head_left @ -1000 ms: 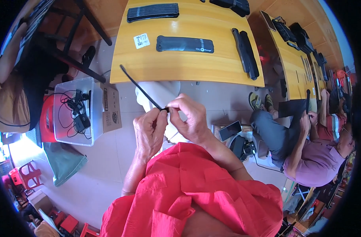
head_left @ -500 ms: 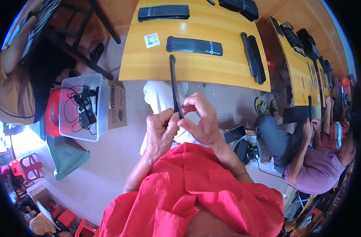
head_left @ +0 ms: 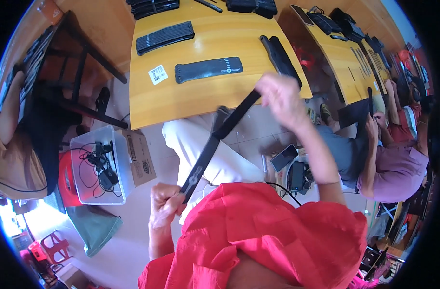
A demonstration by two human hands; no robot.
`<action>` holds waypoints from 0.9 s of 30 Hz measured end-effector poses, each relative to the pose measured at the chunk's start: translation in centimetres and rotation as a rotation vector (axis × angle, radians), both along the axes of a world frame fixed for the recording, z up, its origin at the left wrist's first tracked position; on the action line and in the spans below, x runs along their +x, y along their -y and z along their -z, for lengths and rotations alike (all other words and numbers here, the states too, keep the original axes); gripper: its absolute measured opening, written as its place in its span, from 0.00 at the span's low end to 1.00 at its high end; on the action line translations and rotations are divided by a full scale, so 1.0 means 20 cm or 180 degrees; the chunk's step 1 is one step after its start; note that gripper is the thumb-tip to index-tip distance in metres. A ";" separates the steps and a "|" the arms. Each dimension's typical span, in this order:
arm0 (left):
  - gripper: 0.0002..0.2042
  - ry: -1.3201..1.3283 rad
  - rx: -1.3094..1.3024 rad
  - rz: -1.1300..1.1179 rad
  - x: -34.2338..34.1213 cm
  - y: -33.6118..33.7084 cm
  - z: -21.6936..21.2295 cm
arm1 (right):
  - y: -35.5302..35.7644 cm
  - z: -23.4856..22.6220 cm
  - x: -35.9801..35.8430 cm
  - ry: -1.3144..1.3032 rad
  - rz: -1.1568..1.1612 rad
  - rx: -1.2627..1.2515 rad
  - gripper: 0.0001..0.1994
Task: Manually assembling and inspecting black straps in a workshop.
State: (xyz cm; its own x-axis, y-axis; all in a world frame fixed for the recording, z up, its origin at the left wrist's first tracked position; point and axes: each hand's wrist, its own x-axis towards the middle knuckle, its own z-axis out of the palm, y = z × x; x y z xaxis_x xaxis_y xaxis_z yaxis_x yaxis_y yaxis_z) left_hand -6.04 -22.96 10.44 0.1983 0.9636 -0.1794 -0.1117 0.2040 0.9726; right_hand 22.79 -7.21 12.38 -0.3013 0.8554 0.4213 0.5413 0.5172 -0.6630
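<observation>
A long black strap [head_left: 199, 164] with a pale mark near one end runs diagonally in front of me, over my lap. My left hand [head_left: 166, 204] is closed on its lower end. The upper end is gripped by my right hand [head_left: 282, 98], which is blurred and raised near the table's front edge. Midway along, a dark loop or fold [head_left: 222, 115] sticks up from the strap; its exact shape is smeared. Beyond it, on the yellow table [head_left: 152, 103], lie a flat black strap set [head_left: 209, 70] and a stack of black straps [head_left: 165, 37].
A white label [head_left: 157, 74] and long black pieces [head_left: 281, 58] lie on the table. On the left stands a transparent bin [head_left: 121, 168] of cables beside a carton [head_left: 139, 154]. At right, a phone [head_left: 284, 157] rests near a co-worker in a purple shirt [head_left: 393, 168].
My hands have moved apart, the right up and rightward, the left down and leftward. The strap, narrow and upright before, now stretches between them. The view has shifted too.
</observation>
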 end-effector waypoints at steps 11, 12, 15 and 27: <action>0.22 0.1638 -0.0144 -0.0921 -0.35 0.32 0.19 | -0.51 -0.38 0.70 0.0958 0.0990 0.0460 0.15; 0.20 0.1774 -0.0146 -0.1034 -0.31 0.32 0.21 | -0.51 -0.41 0.64 0.0995 0.1020 0.0538 0.15; 0.19 0.1165 -0.0066 -0.0701 -0.21 0.23 0.18 | -0.57 -0.37 0.58 0.1031 0.1036 0.0669 0.15; 0.16 0.1081 -0.0306 -0.0796 -0.04 0.13 0.21 | -0.50 0.16 0.38 0.1368 0.0915 0.1883 0.04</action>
State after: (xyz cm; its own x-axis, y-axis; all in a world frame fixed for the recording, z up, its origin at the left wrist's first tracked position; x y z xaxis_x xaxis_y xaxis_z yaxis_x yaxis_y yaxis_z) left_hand -6.82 -25.47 6.27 0.0240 0.9716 -0.2354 -0.4798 0.2178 0.8499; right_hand 30.40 2.86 9.21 -0.3419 0.5945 0.7278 0.8541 0.5196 -0.0232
